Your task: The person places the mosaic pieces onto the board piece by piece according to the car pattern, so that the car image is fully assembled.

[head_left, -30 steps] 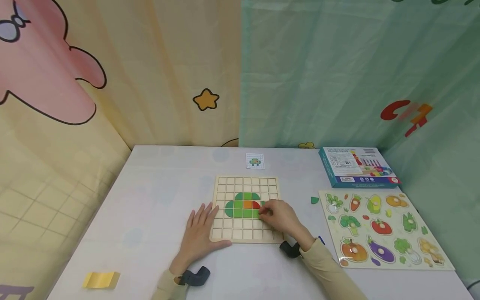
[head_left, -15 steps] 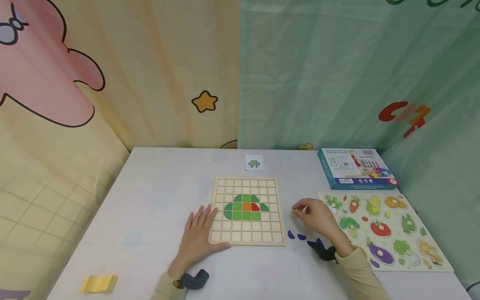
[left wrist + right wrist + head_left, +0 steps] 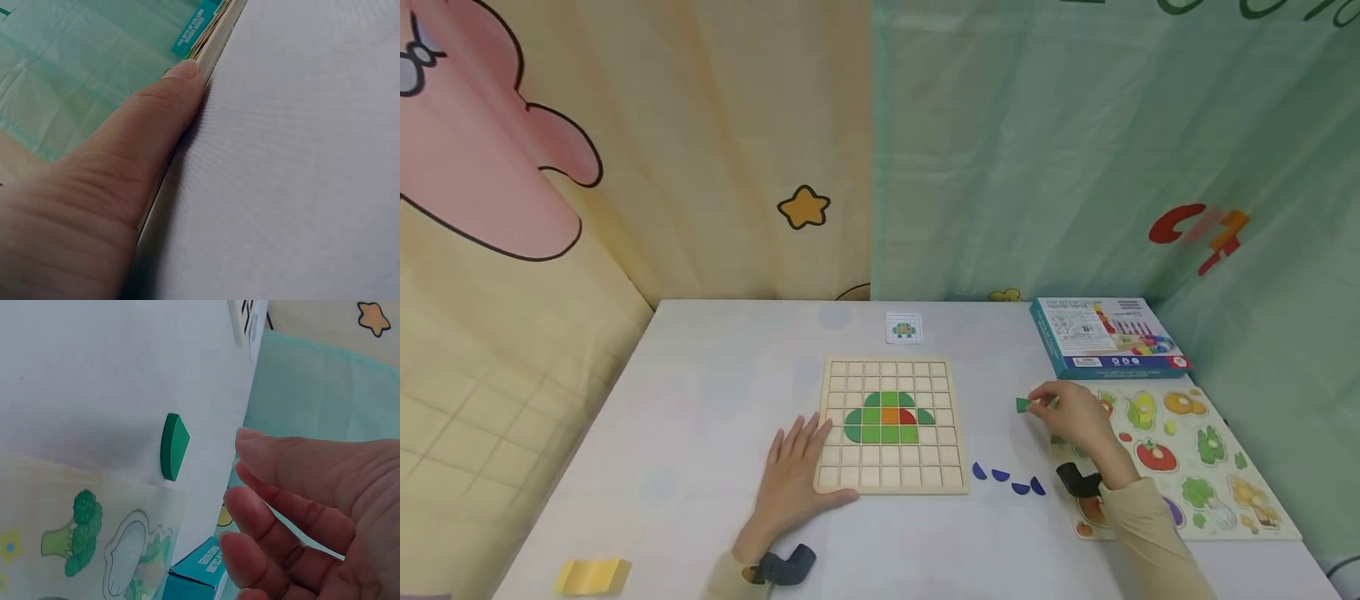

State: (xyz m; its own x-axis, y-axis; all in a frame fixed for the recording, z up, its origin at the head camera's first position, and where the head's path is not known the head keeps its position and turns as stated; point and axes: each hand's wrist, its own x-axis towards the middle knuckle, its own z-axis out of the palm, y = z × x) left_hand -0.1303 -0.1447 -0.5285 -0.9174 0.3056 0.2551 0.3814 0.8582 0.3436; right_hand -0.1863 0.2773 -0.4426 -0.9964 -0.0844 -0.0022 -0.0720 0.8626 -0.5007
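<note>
My left hand (image 3: 797, 467) lies with fingers spread at the left side of the wooden grid board (image 3: 829, 479). Its thumb (image 3: 169, 97) runs along the board's front edge in the left wrist view. Green, orange and red tiles (image 3: 889, 417) form a shape in the middle of the grid. To the right, my right hand (image 3: 1078, 417) hovers by a loose green quarter-round tile (image 3: 175, 449) on the table. In the right wrist view its thumb and loosely bent fingers are apart from that tile and hold nothing.
Several dark blue rounded tiles (image 3: 1020, 489) lie right of the board. A vegetable puzzle board (image 3: 1150, 508) sits under the right forearm, a box (image 3: 1112, 337) behind it. A small pattern card (image 3: 903, 328) lies behind the grid; a yellow block (image 3: 592, 577) is at front left.
My right hand has left the grid and moved right to the loose green tile. A green tile now shows uncovered at the right of the shape. The left hand has stayed in place.
</note>
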